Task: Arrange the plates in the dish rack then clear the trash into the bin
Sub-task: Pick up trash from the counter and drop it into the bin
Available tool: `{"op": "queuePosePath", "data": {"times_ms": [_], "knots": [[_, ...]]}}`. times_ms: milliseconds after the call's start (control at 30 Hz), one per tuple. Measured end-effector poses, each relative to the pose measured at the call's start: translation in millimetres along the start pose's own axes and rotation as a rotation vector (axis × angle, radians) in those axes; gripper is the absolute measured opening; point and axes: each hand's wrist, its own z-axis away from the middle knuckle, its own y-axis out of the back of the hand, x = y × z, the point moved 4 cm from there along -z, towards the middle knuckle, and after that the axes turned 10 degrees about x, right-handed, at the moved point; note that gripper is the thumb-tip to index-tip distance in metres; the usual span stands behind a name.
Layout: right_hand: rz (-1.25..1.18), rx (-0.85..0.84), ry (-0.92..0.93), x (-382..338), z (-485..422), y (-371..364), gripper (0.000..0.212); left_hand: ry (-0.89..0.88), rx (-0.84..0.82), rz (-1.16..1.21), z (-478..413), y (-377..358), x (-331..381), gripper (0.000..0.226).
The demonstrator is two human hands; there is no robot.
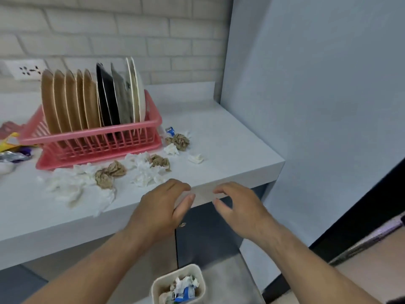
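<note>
With our left hand (163, 208) and right hand (242, 210) empty, fingers relaxed, we'd scoop the crumpled tissues (144, 171) on the counter (230, 154) at 11 o'clock and drop them in the bin (171, 274) at 6.

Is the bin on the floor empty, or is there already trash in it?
Partly filled: the bin holds crumpled white tissues and a blue wrapper, all lying below its rim.

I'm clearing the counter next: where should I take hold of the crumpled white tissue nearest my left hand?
Probably pinch the white tissue at its raised, bunched middle, from above, the left hand coming over the counter edge. Its folds stand up for fingers to catch; a brown paper wad crowds its far side, leaving the near side freer.
</note>
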Motion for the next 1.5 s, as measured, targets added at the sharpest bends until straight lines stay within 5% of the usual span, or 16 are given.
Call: {"op": "queuePosePath", "data": {"times_ms": [733, 1000, 1500], "knots": [[0.204, -0.02, -0.103, -21, -144, -45, 0.036, -0.094, 0.092, -0.022, -139, 18, -90, 0.02], [0.407, -0.224, 0.001, 18, -179, -91, 0.033, -0.096, 0.043, -0.055, -168, -22, -98, 0.019], [0.05, -0.328, -0.016, 76, -257, -46, 0.017, 0.18, -0.075, -0.329, -224, -82, -107, 0.03]]}}
